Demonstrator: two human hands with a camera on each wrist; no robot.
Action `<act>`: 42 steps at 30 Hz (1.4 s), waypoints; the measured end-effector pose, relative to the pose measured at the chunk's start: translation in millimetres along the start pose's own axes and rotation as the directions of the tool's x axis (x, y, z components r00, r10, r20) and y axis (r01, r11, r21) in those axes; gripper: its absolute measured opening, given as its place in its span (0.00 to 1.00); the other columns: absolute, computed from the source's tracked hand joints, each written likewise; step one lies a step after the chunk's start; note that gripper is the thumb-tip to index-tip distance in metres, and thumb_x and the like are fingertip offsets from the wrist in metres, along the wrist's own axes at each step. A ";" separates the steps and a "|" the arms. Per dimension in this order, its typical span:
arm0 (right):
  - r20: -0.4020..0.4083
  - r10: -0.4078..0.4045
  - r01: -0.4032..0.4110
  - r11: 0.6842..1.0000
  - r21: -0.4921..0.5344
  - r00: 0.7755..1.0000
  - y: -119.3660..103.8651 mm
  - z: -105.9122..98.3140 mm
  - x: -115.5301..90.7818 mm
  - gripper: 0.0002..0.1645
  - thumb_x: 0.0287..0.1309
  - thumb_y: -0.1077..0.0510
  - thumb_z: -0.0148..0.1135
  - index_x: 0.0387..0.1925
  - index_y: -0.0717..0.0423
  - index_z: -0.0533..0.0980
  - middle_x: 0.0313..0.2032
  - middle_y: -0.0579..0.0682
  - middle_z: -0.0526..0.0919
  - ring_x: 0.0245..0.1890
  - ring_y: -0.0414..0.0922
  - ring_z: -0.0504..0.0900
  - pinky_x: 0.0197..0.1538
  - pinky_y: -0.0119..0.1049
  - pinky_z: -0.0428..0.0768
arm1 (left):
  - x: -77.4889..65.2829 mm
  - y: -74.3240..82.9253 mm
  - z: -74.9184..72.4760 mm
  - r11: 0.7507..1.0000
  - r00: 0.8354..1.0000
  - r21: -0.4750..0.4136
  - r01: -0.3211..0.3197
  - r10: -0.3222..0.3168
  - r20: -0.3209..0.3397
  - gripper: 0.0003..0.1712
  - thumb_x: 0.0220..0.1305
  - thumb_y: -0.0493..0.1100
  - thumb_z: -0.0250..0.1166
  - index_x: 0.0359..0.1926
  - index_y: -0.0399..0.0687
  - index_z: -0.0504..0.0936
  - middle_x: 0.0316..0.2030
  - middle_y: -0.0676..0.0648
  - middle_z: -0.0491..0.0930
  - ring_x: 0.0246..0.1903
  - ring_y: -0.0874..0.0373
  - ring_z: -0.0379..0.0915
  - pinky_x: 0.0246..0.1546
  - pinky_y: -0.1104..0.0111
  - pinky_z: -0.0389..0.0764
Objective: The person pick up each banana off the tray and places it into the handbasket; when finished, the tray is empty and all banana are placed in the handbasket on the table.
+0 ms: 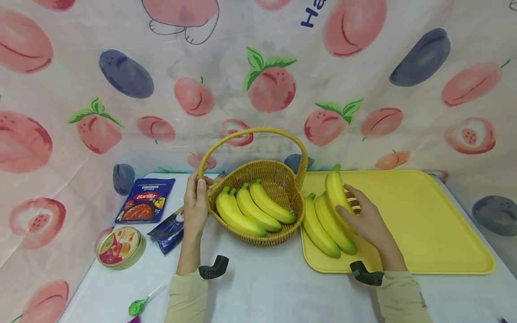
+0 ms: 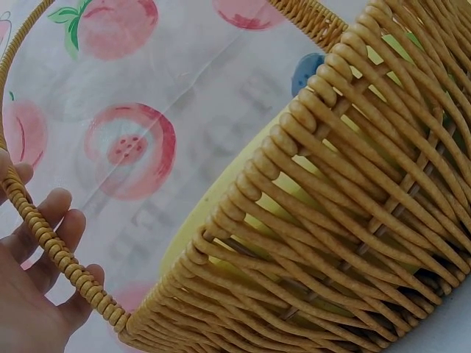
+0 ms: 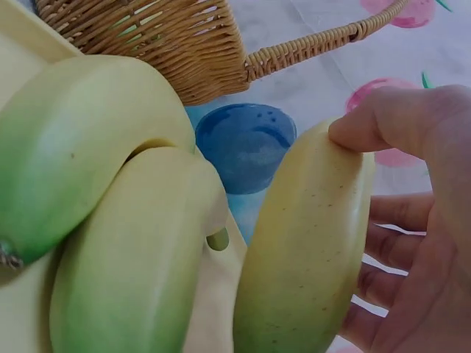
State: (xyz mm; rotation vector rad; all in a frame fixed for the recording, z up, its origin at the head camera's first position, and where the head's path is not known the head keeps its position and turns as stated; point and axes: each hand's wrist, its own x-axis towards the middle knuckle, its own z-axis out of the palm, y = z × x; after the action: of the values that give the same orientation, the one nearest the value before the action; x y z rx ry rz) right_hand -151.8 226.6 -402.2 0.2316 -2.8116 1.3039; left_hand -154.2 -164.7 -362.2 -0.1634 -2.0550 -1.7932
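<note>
My left hand (image 1: 196,204) grips the left foot of the handle (image 1: 258,130) of a yellow-brown wicker basket (image 1: 268,241), thumb in front and fingers behind. Inside the basket lie several yellow bananas (image 1: 258,210), side by side. Over on the right, my right hand (image 1: 367,220) holds one banana (image 3: 309,235) between thumb and fingers, its stem pointing up. Beneath and left of it, two more bananas (image 1: 319,226) lie on the left end of a yellow tray (image 1: 436,224). In the right wrist view, their tips are greenish.
Left of the basket are a blue Barilla pouch (image 1: 146,201), a round tin (image 1: 120,247), a dark blue packet (image 1: 167,232) partly behind my left arm, and a green lollipop (image 1: 138,307). A fruit-print cloth (image 1: 226,58) hangs behind the white table (image 1: 278,287).
</note>
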 end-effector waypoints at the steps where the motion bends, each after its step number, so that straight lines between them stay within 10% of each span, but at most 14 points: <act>1: 0.003 -0.004 0.004 1.000 0.002 1.000 -1.3 -0.1 -0.3 0.41 0.64 0.47 0.55 0.71 0.60 0.53 0.58 0.64 0.68 0.54 0.59 0.70 0.55 0.55 0.70 | 0.2 0.0 0.0 1.000 1.000 -0.001 0.002 -0.002 -0.001 0.21 0.75 0.40 0.41 0.64 0.37 0.63 0.44 0.32 0.70 0.35 0.62 0.62 0.33 0.68 0.62; 21: 0.053 -0.099 0.097 0.995 0.035 0.994 -17.7 3.7 -4.1 0.39 0.59 0.57 0.61 0.69 0.58 0.56 0.54 0.58 0.68 0.50 0.53 0.70 0.52 0.52 0.72 | -0.5 -0.2 -0.4 1.000 1.000 0.001 0.001 -0.001 0.001 0.22 0.75 0.40 0.41 0.65 0.35 0.62 0.44 0.32 0.70 0.38 0.63 0.63 0.36 0.64 0.64; 32: 0.060 -0.154 0.152 0.987 0.042 0.986 -22.4 8.3 -5.7 0.39 0.59 0.57 0.61 0.68 0.58 0.56 0.53 0.56 0.70 0.52 0.50 0.69 0.52 0.51 0.71 | -0.3 -3.6 -0.5 1.000 1.000 -0.012 -0.004 0.004 0.002 0.22 0.75 0.41 0.41 0.65 0.39 0.63 0.45 0.31 0.70 0.46 0.38 0.61 0.41 0.68 0.64; 42: 0.077 -0.231 0.229 0.973 0.037 0.970 -28.7 11.3 -5.4 0.40 0.58 0.58 0.63 0.68 0.54 0.57 0.55 0.50 0.70 0.54 0.46 0.69 0.52 0.40 0.73 | 0.0 -2.7 -0.3 1.000 1.000 -0.024 -0.014 0.014 0.000 0.22 0.75 0.41 0.41 0.64 0.37 0.63 0.45 0.28 0.69 0.47 0.43 0.63 0.46 0.60 0.64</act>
State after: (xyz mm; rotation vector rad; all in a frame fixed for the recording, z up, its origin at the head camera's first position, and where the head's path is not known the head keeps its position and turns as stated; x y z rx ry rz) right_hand -141.8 200.3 -388.3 0.6045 -2.7287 1.3093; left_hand -155.1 -165.4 -364.6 -0.1850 -2.0278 -1.8102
